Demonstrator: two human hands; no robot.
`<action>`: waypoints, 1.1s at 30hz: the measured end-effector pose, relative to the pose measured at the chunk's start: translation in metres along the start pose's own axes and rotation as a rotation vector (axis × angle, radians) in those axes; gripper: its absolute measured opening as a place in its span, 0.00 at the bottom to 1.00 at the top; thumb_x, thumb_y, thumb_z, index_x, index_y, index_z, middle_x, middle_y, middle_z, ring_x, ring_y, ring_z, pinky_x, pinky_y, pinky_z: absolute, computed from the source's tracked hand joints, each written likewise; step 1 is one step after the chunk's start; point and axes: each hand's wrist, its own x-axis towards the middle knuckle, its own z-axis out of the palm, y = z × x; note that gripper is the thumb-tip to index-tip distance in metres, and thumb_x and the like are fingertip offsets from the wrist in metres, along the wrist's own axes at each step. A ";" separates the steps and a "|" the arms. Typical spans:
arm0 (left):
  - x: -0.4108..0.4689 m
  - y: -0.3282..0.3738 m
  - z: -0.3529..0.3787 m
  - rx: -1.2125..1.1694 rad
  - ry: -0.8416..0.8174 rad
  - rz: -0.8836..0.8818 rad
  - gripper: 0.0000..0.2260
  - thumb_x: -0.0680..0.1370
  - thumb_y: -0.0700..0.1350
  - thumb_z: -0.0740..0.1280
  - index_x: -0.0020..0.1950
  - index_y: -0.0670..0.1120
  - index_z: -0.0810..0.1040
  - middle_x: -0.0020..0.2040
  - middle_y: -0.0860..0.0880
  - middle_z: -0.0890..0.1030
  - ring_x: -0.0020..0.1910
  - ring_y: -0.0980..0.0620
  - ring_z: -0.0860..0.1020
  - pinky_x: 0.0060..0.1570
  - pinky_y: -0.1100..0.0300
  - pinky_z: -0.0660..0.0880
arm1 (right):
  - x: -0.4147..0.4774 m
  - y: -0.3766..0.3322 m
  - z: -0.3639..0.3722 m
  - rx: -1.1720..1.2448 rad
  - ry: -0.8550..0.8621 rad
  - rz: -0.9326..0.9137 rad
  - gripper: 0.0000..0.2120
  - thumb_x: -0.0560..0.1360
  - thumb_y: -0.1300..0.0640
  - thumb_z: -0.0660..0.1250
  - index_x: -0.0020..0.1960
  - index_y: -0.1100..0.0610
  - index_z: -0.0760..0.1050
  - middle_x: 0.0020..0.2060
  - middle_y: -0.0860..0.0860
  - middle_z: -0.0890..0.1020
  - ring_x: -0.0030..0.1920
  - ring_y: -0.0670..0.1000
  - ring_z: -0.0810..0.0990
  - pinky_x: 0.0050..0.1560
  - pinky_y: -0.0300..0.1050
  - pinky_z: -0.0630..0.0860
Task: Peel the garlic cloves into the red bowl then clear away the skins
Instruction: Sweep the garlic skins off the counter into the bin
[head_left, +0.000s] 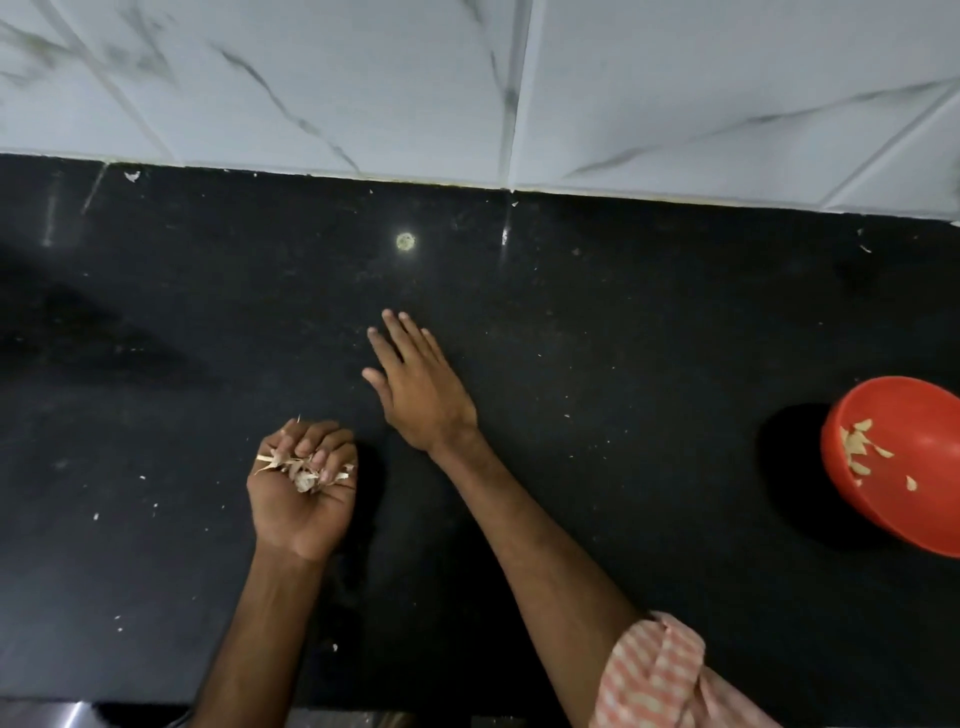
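My left hand (301, 488) lies palm up near the front of the black counter, its fingers curled round a bunch of pale garlic skins (306, 470). My right hand (415, 387) lies flat on the counter a little further back, fingers straight and together, holding nothing. The red bowl (914, 447) stands at the far right edge of the view, with several peeled garlic cloves (857, 449) inside it.
The black counter (623, 364) carries small scattered flecks of skin, mostly left of my left hand and along the back edge. A white marble-tiled wall (467, 88) closes off the back. The counter's front edge runs along the bottom.
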 end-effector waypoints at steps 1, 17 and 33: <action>0.000 0.000 0.000 -0.006 0.003 -0.007 0.14 0.77 0.40 0.62 0.31 0.49 0.65 0.31 0.52 0.67 0.30 0.56 0.66 0.29 0.64 0.63 | -0.005 0.004 -0.002 0.025 0.005 -0.054 0.23 0.83 0.58 0.61 0.76 0.63 0.65 0.77 0.59 0.64 0.78 0.57 0.59 0.76 0.55 0.62; 0.010 -0.055 0.017 0.065 0.154 -0.036 0.16 0.76 0.44 0.59 0.28 0.49 0.66 0.29 0.55 0.65 0.28 0.58 0.64 0.24 0.65 0.62 | -0.155 0.045 -0.052 -0.071 0.025 -0.114 0.17 0.65 0.70 0.76 0.51 0.59 0.82 0.50 0.52 0.80 0.52 0.50 0.77 0.39 0.39 0.81; 0.009 -0.100 0.022 0.231 0.103 -0.106 0.16 0.72 0.48 0.62 0.24 0.51 0.68 0.25 0.56 0.67 0.27 0.59 0.68 0.30 0.67 0.71 | -0.145 -0.030 -0.066 0.127 0.383 -0.305 0.11 0.76 0.70 0.65 0.57 0.63 0.77 0.51 0.58 0.82 0.52 0.55 0.78 0.59 0.46 0.76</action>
